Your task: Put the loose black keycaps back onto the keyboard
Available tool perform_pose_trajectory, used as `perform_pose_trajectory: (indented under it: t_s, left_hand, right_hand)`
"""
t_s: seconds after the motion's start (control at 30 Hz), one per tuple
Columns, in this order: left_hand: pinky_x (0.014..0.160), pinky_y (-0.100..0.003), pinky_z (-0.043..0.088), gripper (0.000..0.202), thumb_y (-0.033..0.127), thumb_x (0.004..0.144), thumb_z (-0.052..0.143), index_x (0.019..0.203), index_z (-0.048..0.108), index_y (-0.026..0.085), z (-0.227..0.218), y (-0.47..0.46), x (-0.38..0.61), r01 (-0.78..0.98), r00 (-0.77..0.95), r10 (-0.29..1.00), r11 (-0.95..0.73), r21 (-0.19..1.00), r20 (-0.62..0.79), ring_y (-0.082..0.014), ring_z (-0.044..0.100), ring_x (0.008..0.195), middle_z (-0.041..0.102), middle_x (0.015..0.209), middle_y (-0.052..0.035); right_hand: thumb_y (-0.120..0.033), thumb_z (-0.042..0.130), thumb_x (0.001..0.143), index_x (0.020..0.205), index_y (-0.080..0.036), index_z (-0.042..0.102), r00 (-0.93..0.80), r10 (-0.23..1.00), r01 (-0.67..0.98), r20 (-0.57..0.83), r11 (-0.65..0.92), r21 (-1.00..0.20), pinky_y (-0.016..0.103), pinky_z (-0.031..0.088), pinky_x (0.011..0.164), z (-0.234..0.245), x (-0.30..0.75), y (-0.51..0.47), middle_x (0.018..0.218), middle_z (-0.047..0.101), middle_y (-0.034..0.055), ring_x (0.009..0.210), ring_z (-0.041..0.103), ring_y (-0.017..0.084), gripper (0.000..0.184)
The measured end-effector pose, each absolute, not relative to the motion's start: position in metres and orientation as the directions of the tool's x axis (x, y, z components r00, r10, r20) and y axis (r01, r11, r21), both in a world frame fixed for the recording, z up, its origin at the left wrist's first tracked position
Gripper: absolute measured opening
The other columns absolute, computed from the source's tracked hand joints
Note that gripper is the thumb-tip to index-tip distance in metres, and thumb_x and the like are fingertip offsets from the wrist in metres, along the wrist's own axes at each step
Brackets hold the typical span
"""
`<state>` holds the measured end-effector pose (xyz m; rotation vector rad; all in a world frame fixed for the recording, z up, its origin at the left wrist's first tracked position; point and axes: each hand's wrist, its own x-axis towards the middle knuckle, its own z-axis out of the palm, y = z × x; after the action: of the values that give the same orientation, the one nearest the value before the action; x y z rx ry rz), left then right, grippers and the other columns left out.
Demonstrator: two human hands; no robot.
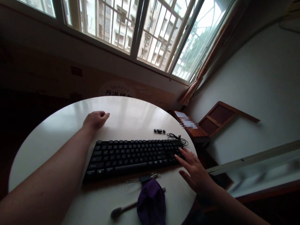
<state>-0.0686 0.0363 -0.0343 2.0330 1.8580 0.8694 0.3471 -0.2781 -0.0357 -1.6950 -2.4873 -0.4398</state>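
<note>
A black keyboard (136,156) lies across the white round table. My left hand (96,120) is closed in a fist above the far left part of the tabletop, beyond the keyboard; whatever is inside the fingers, if anything, is hidden. Open, with fingers spread, my right hand (193,170) reaches over the keyboard's right end, its fingertips at the number keys. Several loose black keycaps (159,131) sit behind the keyboard, beside its coiled cable (175,137). In front of it are a black clip-like piece with wire loops (145,178), a purple cloth (151,203) and a brush (117,212).
The table (35,150) has a curved edge. To the right stands a wooden chair (217,117), near papers (185,118) on a wooden surface. Barred windows (131,28) and a curtain (192,90) are behind. A glass panel (262,168) lies at the right.
</note>
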Motion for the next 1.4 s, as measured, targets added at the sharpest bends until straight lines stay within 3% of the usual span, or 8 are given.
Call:
perform_pose_trajectory:
  t_s: [0.13,0.33,0.5,0.77,0.97,1.23,1.4]
  left_hand:
    - [0.064,-0.028,0.034,0.039,0.050,0.086,0.046,0.070,0.062,0.019,-0.033,0.035,-0.069,0.814,0.001,0.967,-0.148,0.562,0.254,-0.0201,0.055,0.073,0.066,0.077,-0.0057]
    - [0.066,-0.030,0.037,0.040,0.053,0.085,0.045,0.073,0.066,0.021,-0.037,0.040,-0.069,0.812,-0.007,0.968,-0.142,0.566,0.252,-0.0237,0.060,0.078,0.069,0.079,-0.0068]
    - [0.067,-0.031,0.039,0.039,0.053,0.084,0.044,0.071,0.065,0.023,-0.041,0.043,-0.070,0.808,-0.021,0.965,-0.138,0.573,0.263,-0.0267,0.063,0.082,0.070,0.082,-0.0082]
    - [0.065,-0.032,0.039,0.039,0.052,0.085,0.044,0.067,0.063,0.023,-0.039,0.041,-0.070,0.804,-0.010,0.963,-0.152,0.575,0.269,-0.0255,0.064,0.076,0.070,0.075,-0.0076]
    - [0.064,-0.032,0.039,0.040,0.052,0.087,0.045,0.068,0.064,0.023,-0.042,0.042,-0.069,0.806,-0.023,0.964,-0.138,0.576,0.264,-0.0259,0.064,0.077,0.070,0.074,-0.0078]
    - [0.066,-0.032,0.040,0.038,0.050,0.086,0.046,0.073,0.067,0.022,-0.039,0.040,-0.067,0.808,-0.040,0.970,-0.111,0.579,0.242,-0.0275,0.065,0.083,0.071,0.081,-0.0086]
    - [0.069,-0.031,0.040,0.040,0.052,0.087,0.045,0.079,0.069,0.020,-0.037,0.040,-0.067,0.821,-0.035,0.971,-0.108,0.560,0.238,-0.0262,0.063,0.085,0.072,0.089,-0.0093]
  right_hand:
    - [-0.040,0.054,0.100,0.138,-0.025,0.061,-0.428,0.873,0.903,0.235,0.400,0.158,0.065,0.034,0.112,-0.024,0.346,-0.269,0.156,0.043,0.0140,0.146,0.033,0.039,0.042]
    - [-0.036,0.051,0.100,0.153,-0.022,0.042,-0.415,0.852,0.909,0.320,0.396,0.128,0.063,0.032,0.114,0.008,0.339,-0.220,0.161,0.033,0.0148,0.148,0.030,0.037,0.056]
    - [-0.029,0.061,0.094,0.134,-0.021,0.064,-0.379,0.881,0.922,0.283,0.387,0.029,0.059,0.032,0.116,0.017,0.334,-0.133,0.151,0.049,0.0158,0.145,0.034,0.037,0.041]
    - [-0.030,0.077,0.083,0.120,-0.020,0.073,-0.287,0.950,0.954,0.121,0.295,-0.057,0.058,0.037,0.112,-0.007,0.327,-0.046,0.145,0.055,0.0184,0.141,0.040,0.041,0.038]
    - [-0.024,0.078,0.082,0.097,-0.023,0.080,-0.312,0.941,0.943,0.127,0.324,-0.079,0.058,0.037,0.111,-0.012,0.321,-0.044,0.143,0.058,0.0141,0.141,0.041,0.040,0.015]
    - [-0.026,0.071,0.088,0.100,-0.025,0.077,-0.430,0.862,0.868,0.269,0.477,-0.140,0.047,0.037,0.115,0.041,0.326,-0.100,0.138,0.061,0.0088,0.136,0.049,0.028,0.014]
    - [-0.029,0.067,0.091,0.103,-0.026,0.075,-0.523,0.838,0.801,0.153,0.545,-0.248,0.044,0.044,0.110,0.064,0.350,-0.164,0.130,0.066,0.0068,0.128,0.057,0.027,0.014]
